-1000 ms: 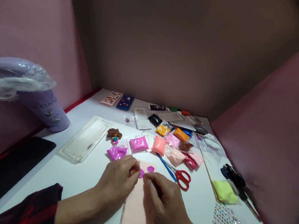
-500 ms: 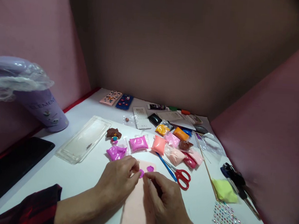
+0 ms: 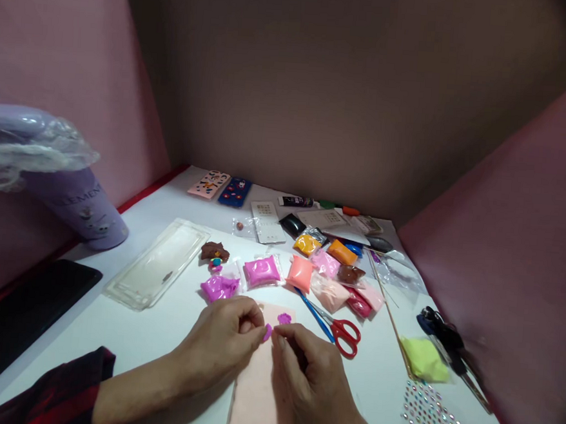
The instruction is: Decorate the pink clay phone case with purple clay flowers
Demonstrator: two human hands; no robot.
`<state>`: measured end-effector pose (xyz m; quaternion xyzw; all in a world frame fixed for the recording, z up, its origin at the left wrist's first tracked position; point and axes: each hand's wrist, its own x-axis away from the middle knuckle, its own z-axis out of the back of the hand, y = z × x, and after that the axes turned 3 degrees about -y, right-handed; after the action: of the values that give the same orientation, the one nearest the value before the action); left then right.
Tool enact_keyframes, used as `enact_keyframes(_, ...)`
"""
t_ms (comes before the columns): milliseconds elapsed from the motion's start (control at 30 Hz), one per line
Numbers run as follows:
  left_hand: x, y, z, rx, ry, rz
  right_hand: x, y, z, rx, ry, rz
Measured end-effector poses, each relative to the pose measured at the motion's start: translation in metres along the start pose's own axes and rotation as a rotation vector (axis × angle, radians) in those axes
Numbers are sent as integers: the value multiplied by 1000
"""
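Note:
Between my two hands is a small piece of purple clay [image 3: 267, 332], held over the top of a pale pink clay-covered slab [image 3: 261, 391]. The thumb and index finger of my left hand [image 3: 230, 334] pinch its left side. My right hand [image 3: 313, 369] is closed with thumb and fingertips together, right at the piece's other edge; what it grips, if anything, is too small to make out. A purple clay flower [image 3: 284, 318] lies on the slab's upper right corner. Open purple clay [image 3: 219, 288] in its wrapper is just beyond my left hand.
Red-handled scissors [image 3: 346, 338] and a blue tool [image 3: 313, 314] lie right of the slab. Several clay packets [image 3: 301, 273] spread behind. A clear case [image 3: 158, 264], a black phone-like slab [image 3: 29, 304] and a purple cup [image 3: 77, 204] stand left. Rhinestones [image 3: 436, 416] lie right.
The purple piece between my fingertips has turned and now looks narrower, slightly lower. Both hands stay in nearly the same place.

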<state>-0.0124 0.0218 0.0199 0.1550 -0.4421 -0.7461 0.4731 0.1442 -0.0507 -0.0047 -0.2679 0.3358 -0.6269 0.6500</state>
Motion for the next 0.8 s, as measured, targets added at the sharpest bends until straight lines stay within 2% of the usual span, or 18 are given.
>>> enact_keyframes(133, 0, -4, 0, 25, 39, 53, 0, -2, 1, -12, -13, -28)
enact_keyframes(367, -3, -10, -1, 136, 6, 79, 1, -1, 1, -13, -18, -36)
enact_keyframes(800, -1, -10, -2, 37, 37, 60, 0, -1, 1, 2, -3, -21)
